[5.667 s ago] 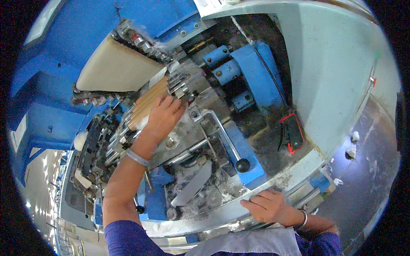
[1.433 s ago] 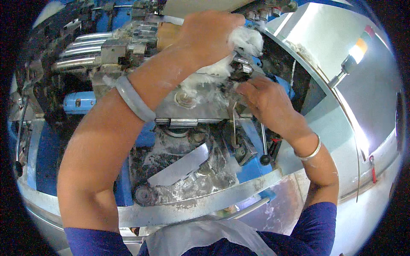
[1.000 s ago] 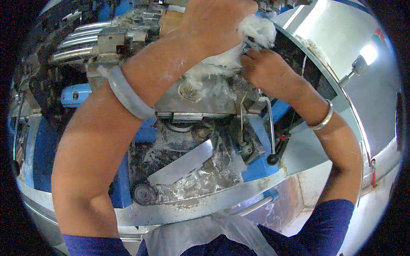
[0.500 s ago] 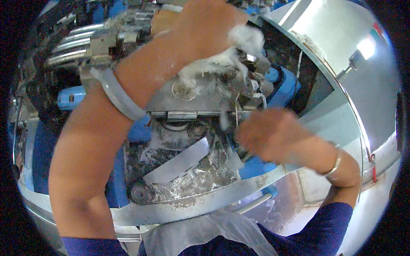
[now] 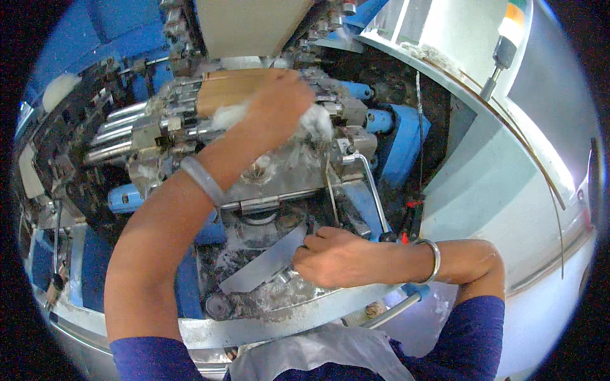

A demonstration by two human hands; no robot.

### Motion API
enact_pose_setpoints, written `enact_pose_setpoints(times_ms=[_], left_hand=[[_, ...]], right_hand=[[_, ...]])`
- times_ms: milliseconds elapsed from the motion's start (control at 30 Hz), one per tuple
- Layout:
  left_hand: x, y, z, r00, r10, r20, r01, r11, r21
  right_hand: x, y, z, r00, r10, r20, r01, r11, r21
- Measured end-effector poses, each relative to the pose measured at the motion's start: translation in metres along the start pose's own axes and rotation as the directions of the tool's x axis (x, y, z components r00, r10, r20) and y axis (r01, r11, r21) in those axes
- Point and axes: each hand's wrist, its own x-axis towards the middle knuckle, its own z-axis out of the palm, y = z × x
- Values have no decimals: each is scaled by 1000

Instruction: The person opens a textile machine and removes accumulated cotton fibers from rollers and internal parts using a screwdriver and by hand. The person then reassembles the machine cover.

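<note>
My left hand (image 5: 283, 98) reaches far over the machine's rollers, its fingers bent down at the right end of a tan roller or belt (image 5: 232, 86). Loose white fibre (image 5: 318, 122) lies just beside and below it. The fingertips are partly hidden, so what they pinch cannot be made out. Closer to me, my right hand (image 5: 330, 257) is curled into a fist above the front of the machine, beside a flat metal plate (image 5: 267, 260). A thin metal rod (image 5: 331, 190) runs down toward its knuckles; whether the fist grips it is unclear.
A bent metal lever (image 5: 373, 187) with a black knob stands right of my right hand. Shiny rollers (image 5: 117, 130) stick out at the left. Blue machine parts (image 5: 405, 143) and a curved pale panel (image 5: 476, 165) lie on the right. A signal lamp (image 5: 508, 38) rises at the upper right.
The view has shifted, showing more of the machine's far side. My left hand now sits over the tan part, with the fibre below it. My right hand has moved left and nearer me.
</note>
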Motion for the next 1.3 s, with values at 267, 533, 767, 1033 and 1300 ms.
enact_pose_setpoints(times_ms=[267, 533, 767, 1033, 1300], left_hand=[[3, -34, -49, 775, -615, -145, 407, 662, -630], [-6, -25, -105, 945, -304, -116, 284, 945, -163], [-40, -31, -110, 916, -319, 244, 289, 945, 154], [-59, -22, -65, 887, -186, 422, 27, 935, 353], [-54, -31, -69, 932, -264, 248, 254, 965, 72]], right_hand=[[-33, 79, -39, 812, 251, -528, -331, 942, -61], [0, 160, -18, 821, 316, -476, -517, 765, -384], [48, 187, -12, 897, 362, -255, -439, 803, -404], [58, 167, -8, 843, 485, -234, -519, 847, -114], [72, 167, -9, 737, 439, -514, -430, 891, 144]])
